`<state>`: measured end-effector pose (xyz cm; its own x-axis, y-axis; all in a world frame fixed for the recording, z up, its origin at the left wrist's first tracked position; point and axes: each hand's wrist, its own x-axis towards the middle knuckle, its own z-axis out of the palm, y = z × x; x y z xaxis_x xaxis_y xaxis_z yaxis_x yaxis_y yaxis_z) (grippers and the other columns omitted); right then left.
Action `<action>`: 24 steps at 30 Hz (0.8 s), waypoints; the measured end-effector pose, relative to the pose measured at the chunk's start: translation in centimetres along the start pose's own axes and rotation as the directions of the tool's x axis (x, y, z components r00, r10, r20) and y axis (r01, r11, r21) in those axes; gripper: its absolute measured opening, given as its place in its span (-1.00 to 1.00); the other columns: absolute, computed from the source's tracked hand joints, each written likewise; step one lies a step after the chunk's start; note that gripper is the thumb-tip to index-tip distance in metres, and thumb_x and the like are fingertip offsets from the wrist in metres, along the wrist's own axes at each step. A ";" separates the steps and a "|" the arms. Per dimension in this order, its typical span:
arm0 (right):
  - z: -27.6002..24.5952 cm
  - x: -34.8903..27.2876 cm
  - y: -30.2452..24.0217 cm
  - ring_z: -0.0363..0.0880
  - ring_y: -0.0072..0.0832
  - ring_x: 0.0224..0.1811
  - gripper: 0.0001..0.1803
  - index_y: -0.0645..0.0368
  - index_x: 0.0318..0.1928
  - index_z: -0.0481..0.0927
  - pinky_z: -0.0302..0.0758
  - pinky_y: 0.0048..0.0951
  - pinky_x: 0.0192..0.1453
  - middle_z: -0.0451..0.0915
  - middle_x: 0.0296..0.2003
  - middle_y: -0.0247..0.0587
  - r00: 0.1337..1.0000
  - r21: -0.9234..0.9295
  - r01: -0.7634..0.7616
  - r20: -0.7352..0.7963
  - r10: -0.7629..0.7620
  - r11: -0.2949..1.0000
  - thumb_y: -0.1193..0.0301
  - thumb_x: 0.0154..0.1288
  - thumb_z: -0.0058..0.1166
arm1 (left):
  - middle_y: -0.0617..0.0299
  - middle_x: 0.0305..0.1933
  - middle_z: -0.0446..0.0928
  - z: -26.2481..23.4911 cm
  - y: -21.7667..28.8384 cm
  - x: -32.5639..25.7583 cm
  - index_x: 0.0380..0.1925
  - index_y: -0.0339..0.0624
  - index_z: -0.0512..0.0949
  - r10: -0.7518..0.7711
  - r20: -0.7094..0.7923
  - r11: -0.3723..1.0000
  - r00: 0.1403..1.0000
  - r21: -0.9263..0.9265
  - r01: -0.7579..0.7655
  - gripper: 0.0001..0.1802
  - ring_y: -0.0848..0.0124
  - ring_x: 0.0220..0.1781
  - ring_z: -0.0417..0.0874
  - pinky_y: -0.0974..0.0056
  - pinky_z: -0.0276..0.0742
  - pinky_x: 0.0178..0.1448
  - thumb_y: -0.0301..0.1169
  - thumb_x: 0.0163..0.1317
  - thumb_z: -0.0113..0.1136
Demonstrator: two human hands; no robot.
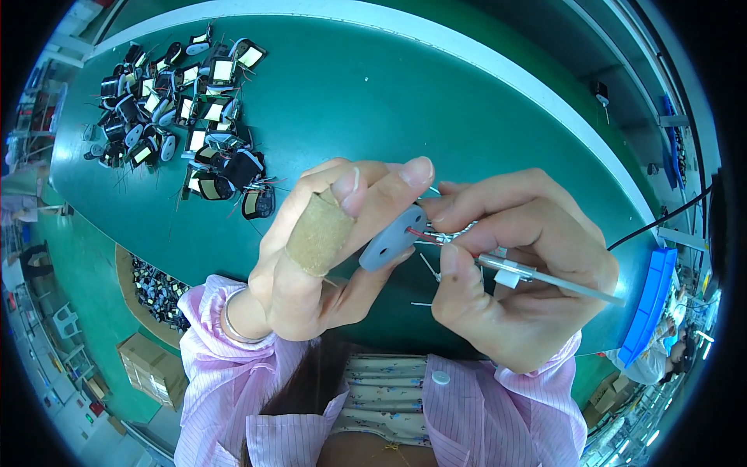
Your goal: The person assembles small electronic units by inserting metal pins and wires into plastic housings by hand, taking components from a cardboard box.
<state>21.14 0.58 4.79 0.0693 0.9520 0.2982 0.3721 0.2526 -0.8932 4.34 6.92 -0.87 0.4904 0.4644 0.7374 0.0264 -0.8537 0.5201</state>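
Note:
My left hand, with tan tape wrapped round one finger, pinches a grey oval plastic piece with small holes in it. A red wire runs from a hole in that piece toward my right hand. The fingers of my right hand are closed round a slim metal tool, whose tip is hidden, so its kind is unclear. Twisted metallic strands and a small white block show by these fingers. Both hands are close together above the table.
Many black parts with pale pads, wires and grey oval pieces lie in a pile on the green table, far left. Beside the table stand a round bin of small parts and a cardboard box. A blue tray is at right.

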 end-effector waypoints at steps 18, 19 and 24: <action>0.4 0.0 0.2 0.66 -0.33 -0.31 -0.88 0.36 -0.48 0.52 0.63 -0.21 -0.01 0.56 -0.36 -0.03 1.000 -0.003 0.006 -0.011 -0.006 1.000 0.63 0.02 0.24 | -0.37 -0.02 0.52 0.3 -0.3 -0.3 0.28 -0.51 0.03 0.030 -0.014 1.000 0.999 0.004 -0.030 0.03 0.00 -0.18 0.63 0.11 0.55 -0.26 -0.77 -0.26 0.38; 0.5 0.0 0.2 0.65 -0.35 -0.32 -0.88 0.36 -0.47 0.53 0.62 -0.22 0.00 0.57 -0.35 -0.03 1.000 -0.013 0.010 -0.021 -0.010 1.000 0.64 0.00 0.25 | -0.36 -0.02 0.52 0.5 -0.6 -0.4 0.26 -0.52 0.09 0.043 -0.040 0.999 0.998 -0.025 -0.044 -0.02 0.01 -0.17 0.62 0.12 0.55 -0.27 -0.77 -0.25 0.38; 0.5 0.3 0.9 0.61 -0.41 -0.35 -0.84 0.36 -0.42 0.57 0.62 -0.36 -0.09 0.57 -0.34 -0.05 0.994 -0.094 0.110 -0.004 -0.111 0.990 0.64 -0.05 0.29 | -0.38 0.00 0.50 0.6 -0.2 0.1 0.07 -0.58 0.36 0.011 -0.055 0.999 0.998 0.034 -0.009 -0.27 0.02 -0.15 0.61 0.15 0.55 -0.25 -0.72 -0.25 0.36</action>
<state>20.99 1.22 3.95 0.0311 0.9176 0.3964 0.4625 0.3384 -0.8195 4.88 6.98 -1.15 0.4417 0.4676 0.7657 0.0519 -0.8653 0.4985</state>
